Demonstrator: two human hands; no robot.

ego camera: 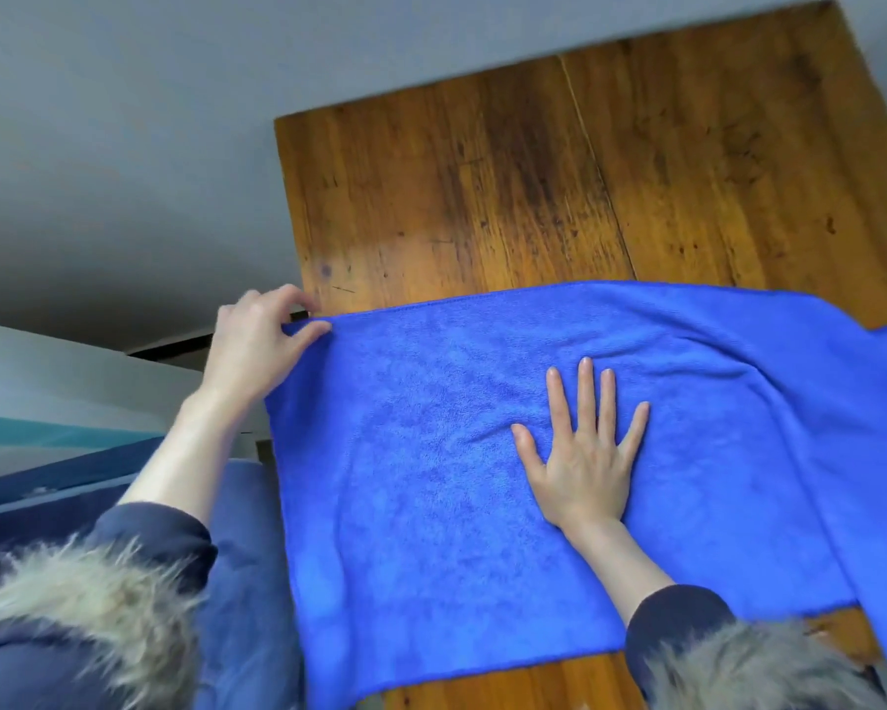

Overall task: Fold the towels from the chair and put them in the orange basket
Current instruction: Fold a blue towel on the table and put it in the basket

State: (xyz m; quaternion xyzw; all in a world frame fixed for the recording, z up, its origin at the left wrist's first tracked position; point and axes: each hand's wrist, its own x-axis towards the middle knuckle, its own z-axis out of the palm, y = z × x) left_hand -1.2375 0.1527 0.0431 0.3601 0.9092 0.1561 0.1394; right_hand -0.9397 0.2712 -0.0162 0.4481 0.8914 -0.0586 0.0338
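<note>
One blue towel on the table: my left hand pinches its ten-o'clock corner; my right hand lies spread flat.

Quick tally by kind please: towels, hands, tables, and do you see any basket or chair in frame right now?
Blue towel: 1, spread on the table
Hands: 2, left hand pinching the towel's far left corner, right hand flat on it
Wooden table: 1
Orange basket: 0 in view
Chair: 0 in view
Total: 4

No text, label, brand, number or sign can be read anywhere in the view.
</note>
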